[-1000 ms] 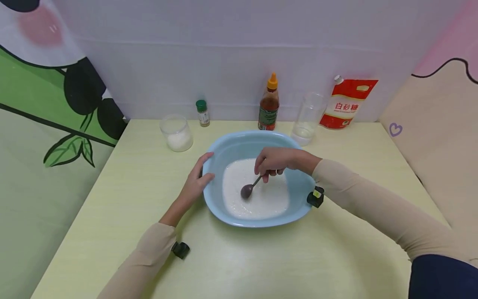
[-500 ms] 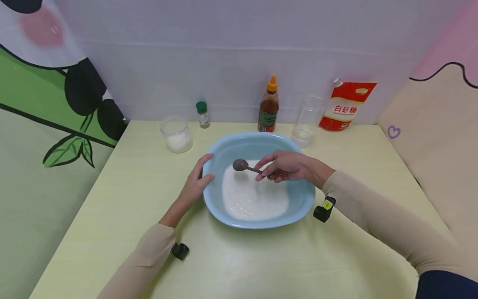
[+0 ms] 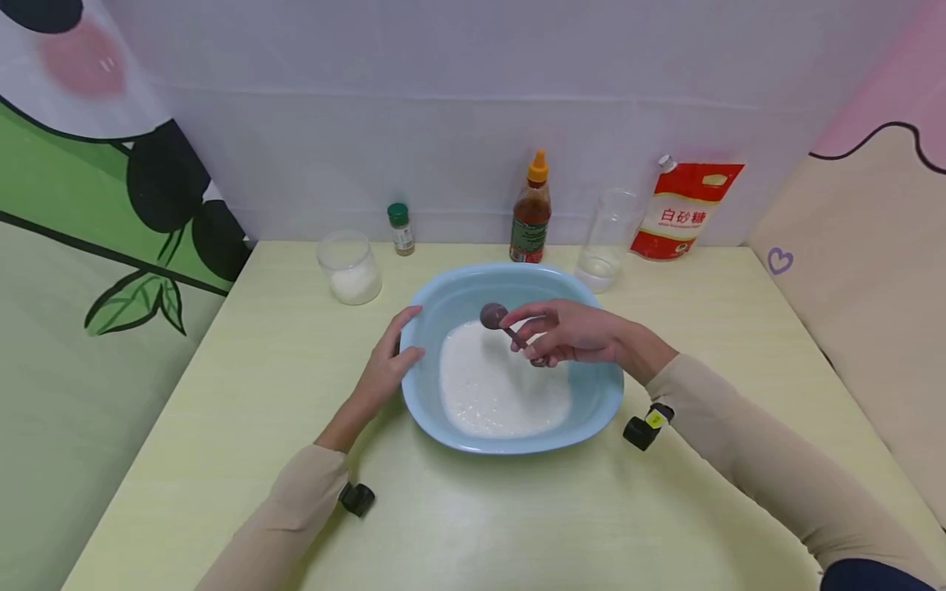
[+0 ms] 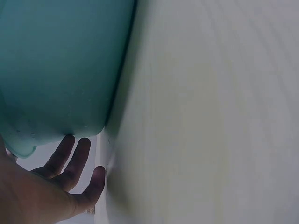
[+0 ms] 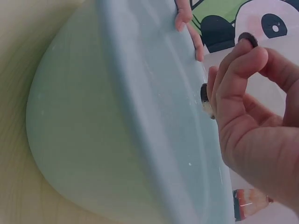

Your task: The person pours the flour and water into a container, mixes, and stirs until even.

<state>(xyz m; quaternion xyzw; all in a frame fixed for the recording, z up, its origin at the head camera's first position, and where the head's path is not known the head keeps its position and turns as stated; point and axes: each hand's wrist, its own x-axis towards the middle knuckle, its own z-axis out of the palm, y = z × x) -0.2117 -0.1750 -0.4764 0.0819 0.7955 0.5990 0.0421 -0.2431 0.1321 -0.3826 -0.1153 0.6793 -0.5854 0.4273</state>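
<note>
A light blue plastic basin [image 3: 594, 394] stands on the table with white liquid [image 3: 502, 402] in its bottom. At its left side my left hand [image 3: 380, 353] holds the rim, thumb over the edge; in the left wrist view, fingertips touch the outer wall of the basin [image 4: 60, 70]. Above the liquid, my right hand [image 3: 584, 332] pinches a small dark spoon [image 3: 493, 316] by its handle. The spoon's bowl is raised clear of the liquid and points to the far left. In the right wrist view, the right hand [image 5: 252, 112] hovers over the basin rim [image 5: 135, 112].
Behind the basin stand a glass of white granules [image 3: 353, 275], a small green-capped bottle [image 3: 401, 230], a sauce bottle [image 3: 530, 217], a tall clear glass [image 3: 604, 246] and a red and white pouch [image 3: 680, 213]. A cloth-covered wall [image 3: 458, 148] rises behind the table.
The spoon has come up out of the liquid and swung toward the far side of the basin. My right hand has shifted right and turned. The left hand stays on the rim.
</note>
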